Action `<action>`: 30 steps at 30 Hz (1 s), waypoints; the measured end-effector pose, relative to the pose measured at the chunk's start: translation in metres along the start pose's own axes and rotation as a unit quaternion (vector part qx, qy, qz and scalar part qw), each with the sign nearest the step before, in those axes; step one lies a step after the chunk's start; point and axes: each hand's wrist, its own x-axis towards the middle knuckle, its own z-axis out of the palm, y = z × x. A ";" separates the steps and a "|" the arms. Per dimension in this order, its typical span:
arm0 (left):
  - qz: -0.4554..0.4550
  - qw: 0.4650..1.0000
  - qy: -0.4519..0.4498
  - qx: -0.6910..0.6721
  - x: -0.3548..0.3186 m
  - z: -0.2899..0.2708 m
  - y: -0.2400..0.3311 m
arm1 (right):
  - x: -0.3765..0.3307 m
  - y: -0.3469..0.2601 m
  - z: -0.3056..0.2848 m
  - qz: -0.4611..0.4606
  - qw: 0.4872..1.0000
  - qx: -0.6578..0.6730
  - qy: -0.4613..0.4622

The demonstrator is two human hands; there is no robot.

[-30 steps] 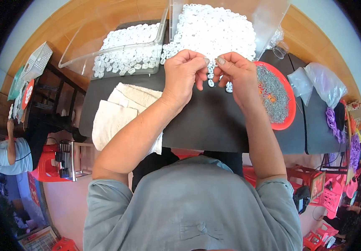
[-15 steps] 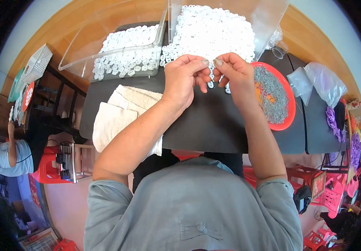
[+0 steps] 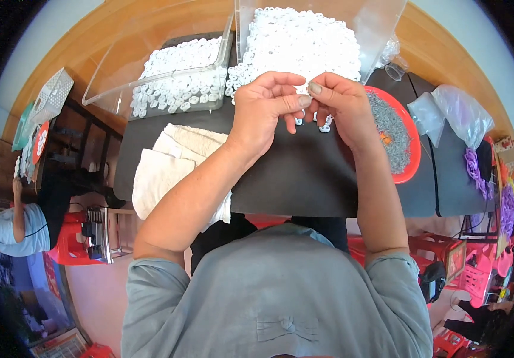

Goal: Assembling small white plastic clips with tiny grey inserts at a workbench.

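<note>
Both my hands meet over the near side of a heap of small white oval plastic pieces [image 3: 305,45]. My left hand [image 3: 269,107] has its thumb pressed toward its curled fingers, the index finger raised apart. Beside it, my right hand [image 3: 343,104] pinches with thumb and forefinger, the fingertips almost touching my left thumb. Whatever small thing lies in the fingertips is too small or hidden to name. Just below the fingers, a few white oval pieces [image 3: 325,123] show, partly covered by my hands. Close to my right wrist stands a red basin [image 3: 415,152] full of thin grey bits, with some orange showing.
A clear plastic bin [image 3: 214,106] with more white pieces stands at the back left; another clear bin [image 3: 382,36] lies behind the heap. Folded cream towels [image 3: 167,176] rest by my left forearm. Plastic bags [image 3: 463,116] are on the right. A person [image 3: 21,221] sits far left.
My left index finger has lifted away from the thumb. My right hand has shifted slightly right and down, covering the basin's left part.
</note>
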 end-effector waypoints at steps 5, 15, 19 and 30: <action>0.066 0.996 -0.046 0.027 -0.003 0.003 0.005 | -0.003 -0.003 0.003 0.005 0.999 0.041 -0.021; 0.063 0.995 -0.073 0.031 -0.002 0.002 0.008 | -0.005 -0.008 0.003 0.008 0.999 0.033 -0.026; 0.096 0.991 -0.053 0.076 -0.001 0.002 0.008 | -0.006 -0.008 0.006 0.021 0.999 0.043 -0.009; 0.138 0.986 -0.070 0.065 -0.016 0.007 0.012 | -0.013 -0.009 0.010 0.026 0.988 0.130 -0.076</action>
